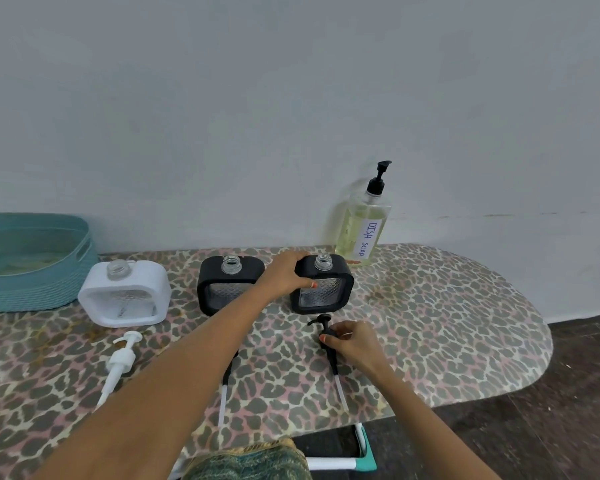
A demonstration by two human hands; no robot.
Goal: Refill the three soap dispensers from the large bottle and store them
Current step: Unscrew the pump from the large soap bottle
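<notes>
Three squat dispensers stand uncapped on the leopard-print board (447,323): a white one (125,296), a black one in the middle (227,285), and a black one on the right (326,289). My left hand (286,275) grips the left edge of the right black dispenser. My right hand (352,341) pinches a black pump (326,332) lying in front of it, tube pointing towards me. A white pump (120,358) lies before the white dispenser. Another black pump (226,379) lies partly hidden under my left forearm. The large "DISH SOAP" bottle (362,226) stands at the wall.
A teal woven basket (32,261) sits at the board's far left. The board's rounded end drops off to a dark floor (551,427) on the right. A white and teal frame (361,452) shows below the near edge.
</notes>
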